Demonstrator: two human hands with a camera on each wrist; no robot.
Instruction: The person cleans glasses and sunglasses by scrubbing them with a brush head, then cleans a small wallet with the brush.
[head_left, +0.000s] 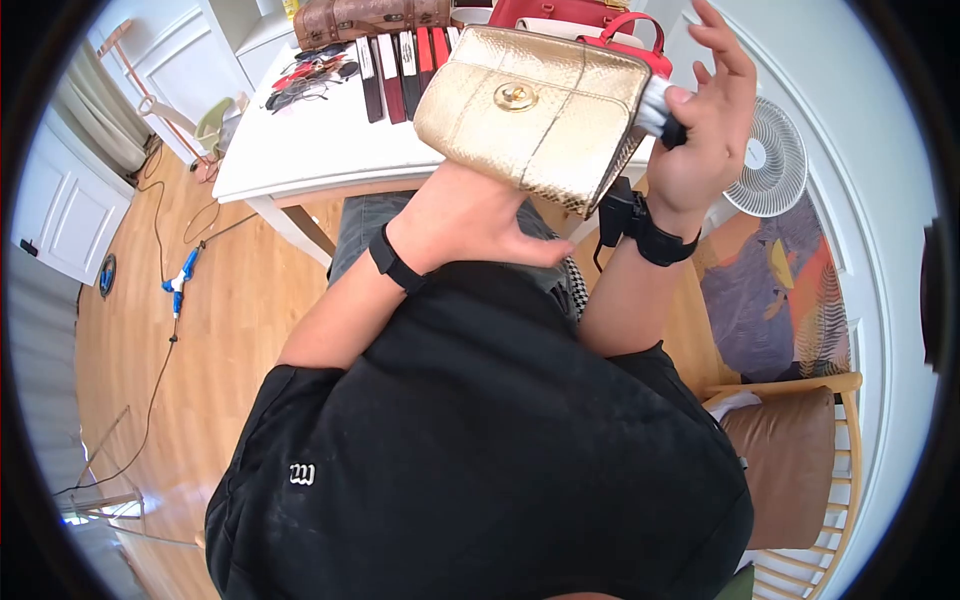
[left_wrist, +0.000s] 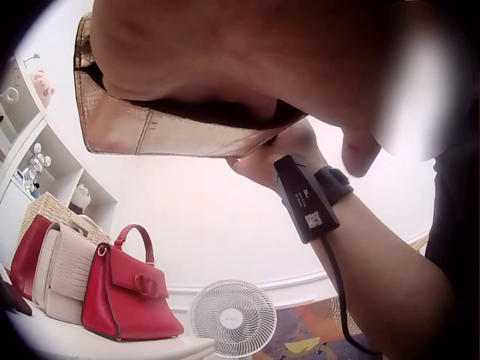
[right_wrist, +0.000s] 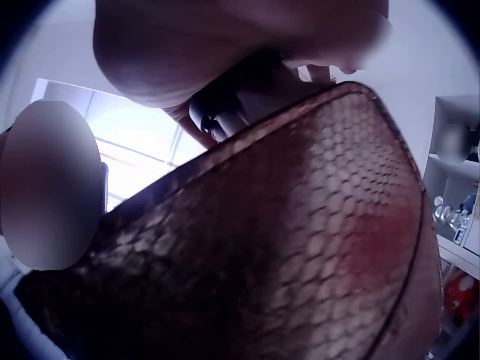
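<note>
A gold snakeskin-textured handbag [head_left: 540, 105] with a round turn-lock clasp hangs tilted in front of the body. Against its lower side is my left hand [head_left: 470, 215], thumb stretched out away from the bag. The left fingers are hidden; in the left wrist view this hand overlaps a dark opening in the bag [left_wrist: 165, 135]. Beside the bag's right end, my right hand [head_left: 705, 135] pinches a small whitish item with a black end [head_left: 672, 128] between thumb and palm, its other fingers raised. In the right wrist view the bag's scaly side [right_wrist: 345, 195] fills the front.
A white table [head_left: 270, 165] carries several long narrow boxes [head_left: 395, 75], a pile of eyeglasses [head_left: 310, 80], a brown patterned case [head_left: 370, 18] and a red handbag [left_wrist: 135, 292]. A white fan [head_left: 760, 155] stands at the right, with a cushioned chair [head_left: 790, 470] nearer.
</note>
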